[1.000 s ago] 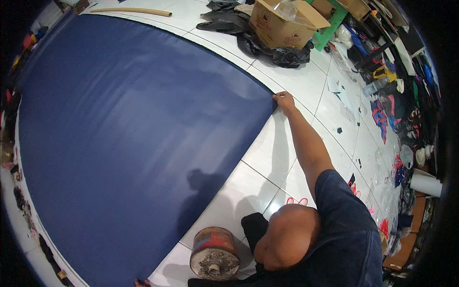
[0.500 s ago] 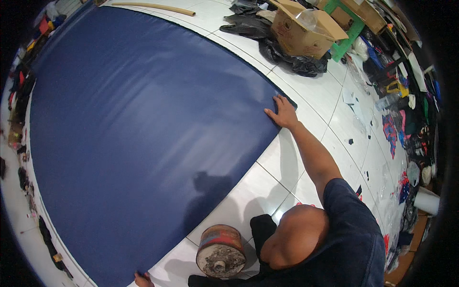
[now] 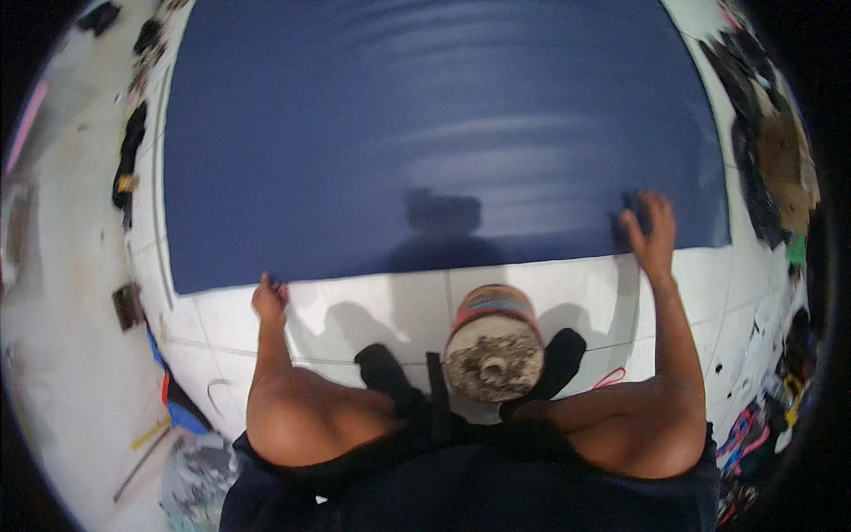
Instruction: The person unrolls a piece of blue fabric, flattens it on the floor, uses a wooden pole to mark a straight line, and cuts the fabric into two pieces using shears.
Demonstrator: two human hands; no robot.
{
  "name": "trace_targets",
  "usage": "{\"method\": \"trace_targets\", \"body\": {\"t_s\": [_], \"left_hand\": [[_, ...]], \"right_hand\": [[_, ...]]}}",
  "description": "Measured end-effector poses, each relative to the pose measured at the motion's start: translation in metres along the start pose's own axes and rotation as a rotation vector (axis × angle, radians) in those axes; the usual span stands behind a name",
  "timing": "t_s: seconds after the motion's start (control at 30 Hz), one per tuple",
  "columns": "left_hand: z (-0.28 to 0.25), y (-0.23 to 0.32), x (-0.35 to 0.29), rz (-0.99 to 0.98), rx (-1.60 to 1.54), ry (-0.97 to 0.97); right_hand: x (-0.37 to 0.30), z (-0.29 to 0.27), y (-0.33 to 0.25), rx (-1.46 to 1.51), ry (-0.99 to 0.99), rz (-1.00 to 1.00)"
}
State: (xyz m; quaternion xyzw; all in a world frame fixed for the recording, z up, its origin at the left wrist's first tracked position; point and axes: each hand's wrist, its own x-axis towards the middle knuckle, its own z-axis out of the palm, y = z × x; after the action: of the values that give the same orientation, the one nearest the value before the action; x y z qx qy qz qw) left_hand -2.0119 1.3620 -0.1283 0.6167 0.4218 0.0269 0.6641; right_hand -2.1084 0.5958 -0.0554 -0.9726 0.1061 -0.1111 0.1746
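Observation:
A wide dark blue sheet [image 3: 337, 177], smooth and slightly rippled, lies spread over the white tiled floor. At its near edge, toward the left corner, my left hand [image 3: 270, 300] has its fingers closed on the border. My right hand [image 3: 651, 235] is over the sheet near its right corner, fingers bent and apart with nothing in them. Its shadow falls beside the fingertips; whether they touch the sheet I cannot tell. Between my feet stands a worn round cylinder [image 3: 494, 355] with a grimy pale top and a small central knob.
Black plastic bags [image 3: 749, 151] and a brown cardboard box [image 3: 784, 164] lie along the right side. Scraps of coloured cloth [image 3: 745, 439] are heaped at lower right. On the left are a dark strip [image 3: 131, 164] and a clear plastic bag [image 3: 197, 474].
My view has swung left, so both hands now show. My right hand has come off the corner edge and sits farther in over the sheet. My left hand stays at the near edge.

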Motion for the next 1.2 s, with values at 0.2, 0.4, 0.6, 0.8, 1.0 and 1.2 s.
{"method": "trace_targets", "body": {"t_s": [0.2,0.4,0.6,0.8,1.0,1.2], "left_hand": [[0.038,-0.011,-0.029,0.104,0.011,0.060],[0.011,-0.003,-0.017,0.095,-0.099,0.061],[0.013,0.004,-0.010,0.046,-0.076,-0.005],[-0.001,0.007,-0.014,0.299,0.383,0.235],[0.050,0.020,-0.095,1.228,1.038,-0.205],[0.075,-0.005,-0.092,1.257,1.213,-0.490]], "right_hand": [[-0.040,0.011,-0.098,-0.076,-0.345,-0.381],[-0.039,0.031,-0.097,-0.029,-0.236,-0.392],[-0.047,0.030,-0.106,-0.149,-0.306,-0.390],[-0.041,0.033,-0.114,-0.164,-0.361,-0.451],[-0.032,0.022,-0.113,-0.274,-0.457,-0.438],[-0.018,-0.009,-0.147,-0.182,-0.595,-0.427]]}}
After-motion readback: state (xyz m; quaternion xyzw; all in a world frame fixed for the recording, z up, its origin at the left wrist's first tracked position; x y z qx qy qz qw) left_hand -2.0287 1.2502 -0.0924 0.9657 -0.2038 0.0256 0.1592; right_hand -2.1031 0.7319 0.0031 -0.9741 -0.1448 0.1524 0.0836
